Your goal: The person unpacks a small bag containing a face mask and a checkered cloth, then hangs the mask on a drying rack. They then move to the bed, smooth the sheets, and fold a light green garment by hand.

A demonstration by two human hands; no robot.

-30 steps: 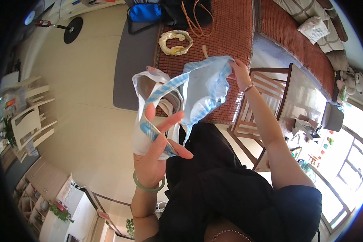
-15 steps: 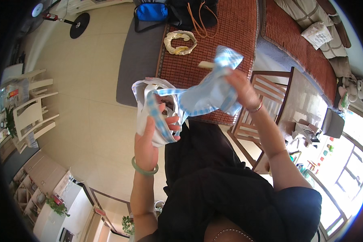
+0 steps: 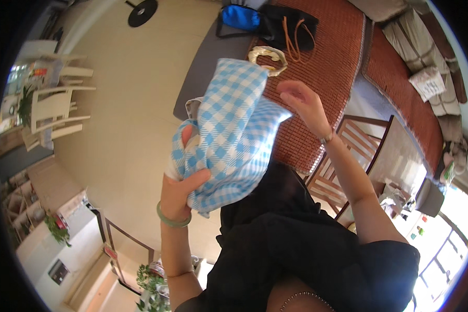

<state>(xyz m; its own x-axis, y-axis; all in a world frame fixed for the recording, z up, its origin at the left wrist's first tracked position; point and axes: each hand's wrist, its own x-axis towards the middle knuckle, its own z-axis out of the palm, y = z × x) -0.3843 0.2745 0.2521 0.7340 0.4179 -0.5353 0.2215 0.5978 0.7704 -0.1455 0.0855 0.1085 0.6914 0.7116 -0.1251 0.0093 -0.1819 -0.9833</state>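
Note:
A soft blue-and-white checked cloth bag (image 3: pixel 231 130) hangs crumpled in front of my body. My left hand (image 3: pixel 184 190) is closed on its lower left side. The thumb presses on the checked cloth, and part of a finger shows through a gap near the top left; the other fingers are hidden. A small greyish-white patch of fabric (image 3: pixel 193 107) sticks out behind the bag. To the right of the bag, apart from it, my right hand (image 3: pixel 304 101) is raised and empty, with fingers slightly curled and the thumb spread.
A bench with a brown woven mat (image 3: pixel 307 140) stands ahead. On it lie a cream scrunched fabric ring (image 3: pixel 282 63), a blue bag (image 3: pixel 241 17) and a black bag with tan handles (image 3: pixel 278 31). A wooden chair (image 3: pixel 351 148) is at right; white chairs (image 3: pixel 47 112) stand far left.
The checked cloth, earlier stretched to the right by my right hand, now lies over my left hand and covers the white side. My right hand has let go. The view has shifted.

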